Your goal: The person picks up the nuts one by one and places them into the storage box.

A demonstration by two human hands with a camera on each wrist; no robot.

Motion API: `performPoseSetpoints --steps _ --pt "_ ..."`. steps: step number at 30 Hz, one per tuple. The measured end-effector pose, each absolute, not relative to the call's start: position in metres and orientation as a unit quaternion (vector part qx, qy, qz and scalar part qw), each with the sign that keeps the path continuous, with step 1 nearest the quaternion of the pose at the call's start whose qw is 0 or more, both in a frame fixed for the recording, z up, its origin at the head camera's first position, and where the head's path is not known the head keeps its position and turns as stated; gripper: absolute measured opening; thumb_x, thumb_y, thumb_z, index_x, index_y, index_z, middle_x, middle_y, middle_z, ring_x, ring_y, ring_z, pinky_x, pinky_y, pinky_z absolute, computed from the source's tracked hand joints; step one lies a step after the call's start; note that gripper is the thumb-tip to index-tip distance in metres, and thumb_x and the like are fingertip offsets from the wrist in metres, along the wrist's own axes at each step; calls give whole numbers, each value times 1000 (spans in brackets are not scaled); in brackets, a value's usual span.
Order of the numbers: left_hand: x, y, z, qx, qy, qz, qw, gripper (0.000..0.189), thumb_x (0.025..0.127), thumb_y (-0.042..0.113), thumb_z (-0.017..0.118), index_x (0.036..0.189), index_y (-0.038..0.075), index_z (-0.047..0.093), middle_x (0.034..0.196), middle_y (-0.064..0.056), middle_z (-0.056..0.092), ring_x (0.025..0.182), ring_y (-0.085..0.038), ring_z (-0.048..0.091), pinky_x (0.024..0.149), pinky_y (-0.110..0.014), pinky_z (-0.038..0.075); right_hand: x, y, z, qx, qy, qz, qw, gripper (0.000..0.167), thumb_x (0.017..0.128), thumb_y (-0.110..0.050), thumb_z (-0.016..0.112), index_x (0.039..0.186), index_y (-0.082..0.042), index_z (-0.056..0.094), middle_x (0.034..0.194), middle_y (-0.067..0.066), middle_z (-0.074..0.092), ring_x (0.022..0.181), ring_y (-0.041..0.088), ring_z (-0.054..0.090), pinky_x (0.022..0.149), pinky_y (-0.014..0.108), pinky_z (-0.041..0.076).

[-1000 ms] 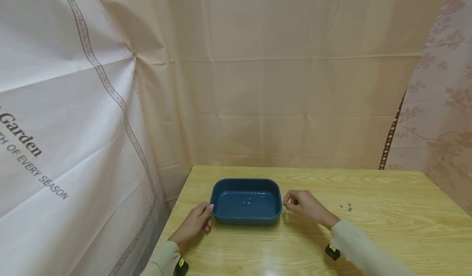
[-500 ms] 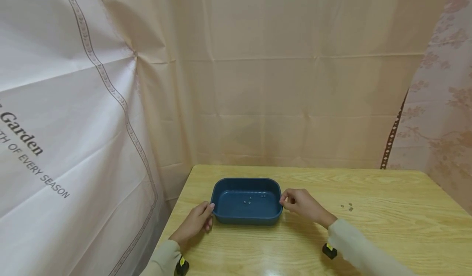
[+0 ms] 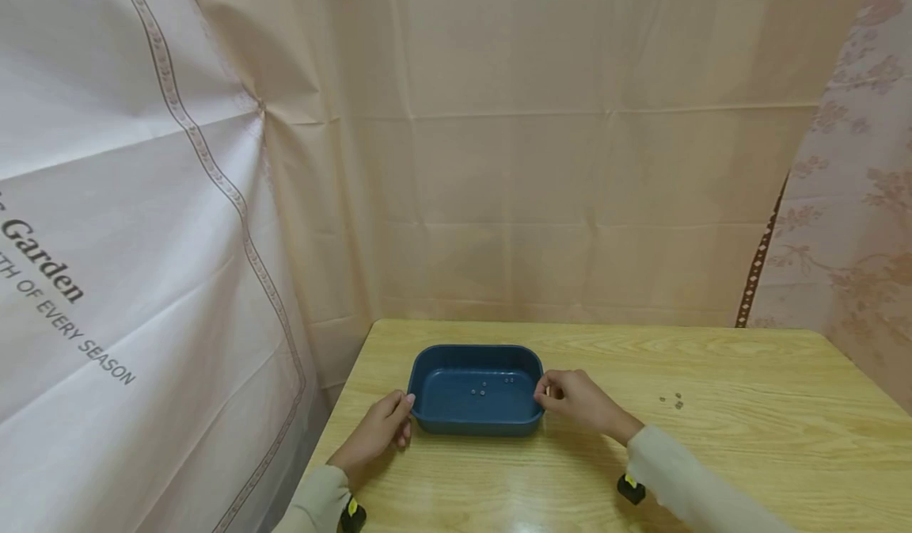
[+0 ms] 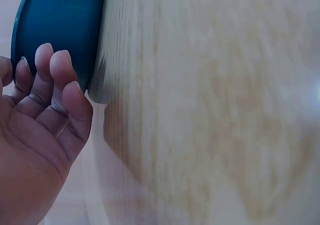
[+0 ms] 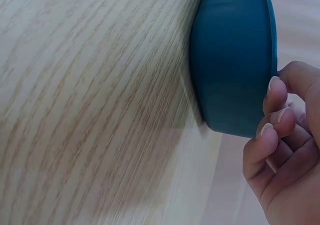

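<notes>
A blue rectangular container [image 3: 476,428] stands on the wooden table, with several tiny greyish, nut-like pieces [image 3: 482,393] on its floor. My left hand [image 3: 378,432] pinches its left rim, thumb on top and the other fingers curled against the outer side. In the left wrist view those fingertips [image 4: 61,65] lie by the blue wall. My right hand [image 3: 580,400] is at the opposite rim, thumb and index finger brought together just over the inner edge. I cannot tell whether something small is between them. In the right wrist view the other fingers [image 5: 261,144] curl outside the wall.
To the right of my right hand, several more tiny pieces [image 3: 679,405] lie loose on the table [image 3: 748,454]. Beige cloth [image 3: 499,161] hangs behind the table's back edge, and a pale printed cloth [image 3: 142,279] hangs along the left.
My right hand has moved left, from beside the container's right wall to over its rim. My left hand and the container stay in place.
</notes>
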State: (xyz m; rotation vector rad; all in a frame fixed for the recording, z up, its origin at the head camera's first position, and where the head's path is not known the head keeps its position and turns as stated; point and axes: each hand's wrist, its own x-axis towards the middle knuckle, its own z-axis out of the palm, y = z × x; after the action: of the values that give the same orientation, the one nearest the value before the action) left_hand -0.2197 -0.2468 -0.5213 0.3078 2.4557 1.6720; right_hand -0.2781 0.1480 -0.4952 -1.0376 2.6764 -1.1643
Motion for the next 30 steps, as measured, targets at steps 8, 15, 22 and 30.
performPoseSetpoints --steps 8,15,22,30 --pt "-219 -246 -520 99 817 562 74 46 112 42 42 94 0 50 77 -9 59 62 -18 55 56 -26 50 -278 147 -497 -327 865 -379 36 11 103 -19 67 99 -9 71 76 3 65 59 5 48 53 23 41" --pt "-219 -245 -520 97 819 561 74 45 112 41 42 95 0 50 77 -9 59 61 -18 55 56 -26 50 -278 147 -498 -322 863 -386 39 13 103 -21 66 99 -10 72 74 -1 63 59 4 47 52 22 41" --pt "-218 -245 -520 94 818 562 72 45 112 41 42 94 0 50 77 -9 59 61 -18 55 55 -25 49 -277 146 -499 -321 865 -383 40 14 104 -22 66 100 -9 72 76 1 64 61 5 49 53 23 42" --pt "-218 -244 -520 93 820 561 70 46 112 42 42 95 0 50 77 -9 59 61 -17 55 56 -25 49 -276 147 -496 -317 867 -383 35 12 103 -20 66 100 -10 72 74 -3 63 60 6 50 53 23 43"
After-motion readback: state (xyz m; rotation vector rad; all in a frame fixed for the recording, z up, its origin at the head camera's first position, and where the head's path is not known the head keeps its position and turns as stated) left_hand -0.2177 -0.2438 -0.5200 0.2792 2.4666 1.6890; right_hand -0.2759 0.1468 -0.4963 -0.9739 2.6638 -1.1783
